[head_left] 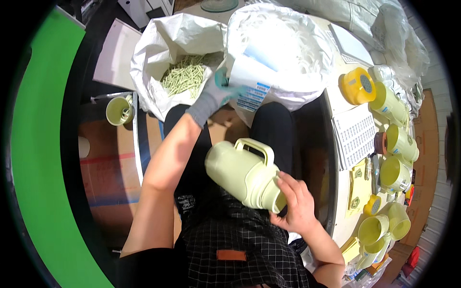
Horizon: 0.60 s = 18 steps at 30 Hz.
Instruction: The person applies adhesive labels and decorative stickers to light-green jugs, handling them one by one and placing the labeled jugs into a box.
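My right hand, bare, grips a pale green thermos jug by its open mouth. The jug lies tilted above my lap with its handle uppermost and its mouth toward my right. My left hand wears a grey glove with teal fingertips. It is stretched forward with thumb and fingers apart, and its fingertips lie at the left edge of a sheet of blue labels. That sheet rests against the front of a white sack filled with clear-white rings.
Another white sack holds thin pale green pieces. More pale green jug bodies line the right-hand table, beside a yellow round device and a printed label sheet. A green cup stands at left, near a green surface.
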Each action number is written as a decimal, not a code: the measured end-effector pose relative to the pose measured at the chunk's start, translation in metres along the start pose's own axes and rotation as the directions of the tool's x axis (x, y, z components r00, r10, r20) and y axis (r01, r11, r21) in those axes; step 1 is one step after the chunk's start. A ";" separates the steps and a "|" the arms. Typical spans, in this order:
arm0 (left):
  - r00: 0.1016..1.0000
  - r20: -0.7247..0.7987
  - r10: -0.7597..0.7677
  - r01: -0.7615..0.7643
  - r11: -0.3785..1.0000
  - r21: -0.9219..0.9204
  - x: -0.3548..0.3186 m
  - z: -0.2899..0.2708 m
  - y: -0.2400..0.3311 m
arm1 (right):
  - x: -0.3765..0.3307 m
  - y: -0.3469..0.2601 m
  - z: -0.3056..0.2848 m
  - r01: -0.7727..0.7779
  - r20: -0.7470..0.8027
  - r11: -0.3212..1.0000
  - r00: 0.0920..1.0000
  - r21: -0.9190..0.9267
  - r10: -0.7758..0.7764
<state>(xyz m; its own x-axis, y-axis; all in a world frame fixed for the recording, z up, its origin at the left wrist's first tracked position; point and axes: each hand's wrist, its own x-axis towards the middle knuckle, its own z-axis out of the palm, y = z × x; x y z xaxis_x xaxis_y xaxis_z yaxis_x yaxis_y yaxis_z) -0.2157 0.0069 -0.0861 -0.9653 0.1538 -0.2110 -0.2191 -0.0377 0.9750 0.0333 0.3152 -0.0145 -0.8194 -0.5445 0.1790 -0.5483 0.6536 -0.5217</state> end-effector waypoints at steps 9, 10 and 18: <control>0.874 -0.076 0.479 -0.404 0.805 0.435 -0.024 0.010 -0.017 | 0.002 -0.011 -0.002 -0.484 0.171 0.773 0.873 0.411 0.456; 0.886 -0.050 0.461 -0.408 0.826 0.388 -0.025 0.011 -0.015 | 0.000 -0.009 0.000 -0.546 0.206 0.707 0.833 0.450 0.513; 0.848 -0.095 0.522 -0.441 0.794 0.419 -0.021 0.022 -0.007 | -0.012 -0.002 -0.005 -0.651 0.500 0.419 0.757 0.633 0.420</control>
<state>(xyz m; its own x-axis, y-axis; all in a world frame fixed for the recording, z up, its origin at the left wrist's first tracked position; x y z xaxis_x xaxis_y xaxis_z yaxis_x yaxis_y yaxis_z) -0.1909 0.0255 -0.0868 -0.9463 0.0168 0.3230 0.3115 0.3155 0.8963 0.0433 0.3230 -0.0114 -0.7673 -0.4004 -0.5009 0.4096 0.2949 -0.8633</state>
